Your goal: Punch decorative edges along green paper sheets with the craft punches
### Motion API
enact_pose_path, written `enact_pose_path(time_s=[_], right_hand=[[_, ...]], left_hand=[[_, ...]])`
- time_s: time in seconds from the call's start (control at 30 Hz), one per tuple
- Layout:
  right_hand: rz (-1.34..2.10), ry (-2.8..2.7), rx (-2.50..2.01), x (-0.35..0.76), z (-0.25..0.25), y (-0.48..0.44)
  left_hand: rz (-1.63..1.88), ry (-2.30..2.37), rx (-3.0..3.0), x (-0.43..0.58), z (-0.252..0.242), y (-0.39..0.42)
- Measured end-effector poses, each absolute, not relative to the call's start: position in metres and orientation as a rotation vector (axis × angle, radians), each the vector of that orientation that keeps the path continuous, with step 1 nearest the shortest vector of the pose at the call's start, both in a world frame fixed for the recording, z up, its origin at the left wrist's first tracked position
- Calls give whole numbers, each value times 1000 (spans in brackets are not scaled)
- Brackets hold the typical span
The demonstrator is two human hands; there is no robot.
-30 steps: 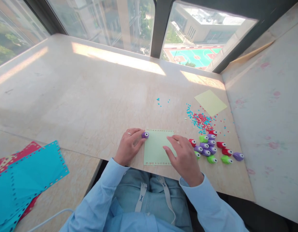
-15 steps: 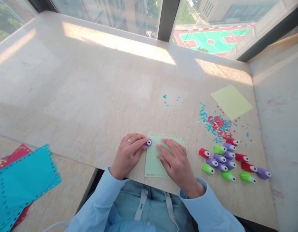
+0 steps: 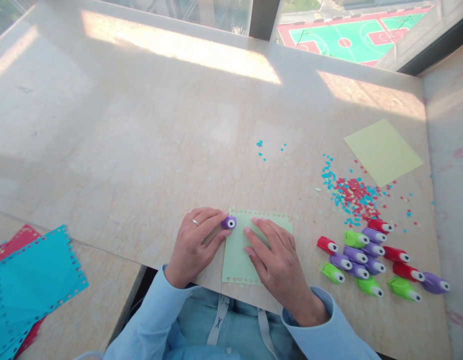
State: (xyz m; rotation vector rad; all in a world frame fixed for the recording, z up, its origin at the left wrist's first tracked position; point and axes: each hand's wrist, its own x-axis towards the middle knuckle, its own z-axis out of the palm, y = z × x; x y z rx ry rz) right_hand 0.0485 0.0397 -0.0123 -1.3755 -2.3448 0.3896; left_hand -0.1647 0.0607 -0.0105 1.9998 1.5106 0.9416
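A pale green paper sheet (image 3: 237, 252) with punched holes along its edges lies at the near edge of the marble table (image 3: 141, 140). My left hand (image 3: 196, 245) is closed on a small purple craft punch (image 3: 229, 222) at the sheet's upper left corner. My right hand (image 3: 278, 260) lies flat on the sheet with its fingers stretched out, pressing it down.
Several red, green and purple punches (image 3: 370, 260) cluster at the right. Blue and red paper bits (image 3: 351, 195) are scattered beyond them, beside a yellow sheet (image 3: 383, 152). Punched blue sheets (image 3: 32, 280) over red ones lie at the lower left. Windows run along the far edge.
The camera has tipped down and closer. My right hand slid left across the green sheet towards the punch. My left hand stays on the purple punch.
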Motion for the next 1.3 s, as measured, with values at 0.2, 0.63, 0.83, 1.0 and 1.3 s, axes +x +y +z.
enact_pose_path(time_s=[0.2,0.63,0.83,1.0,1.3], right_hand=[[370,-2363,-1364,48,-12,40],[356,-2347,-1349,48,-12,41],[379,-2295,-1298,48,-13,40],[464,-1993,-1188,58,7,33],[365,-2274,-1263,71,1,31]], left_hand=[[925,1505,1984,-166,-9,61],[977,1514,2007,-163,-11,63],[944,1504,1920,-167,-8,60],[927,1562,1679,-173,0,61],[790,1540,1555,-175,13,65]])
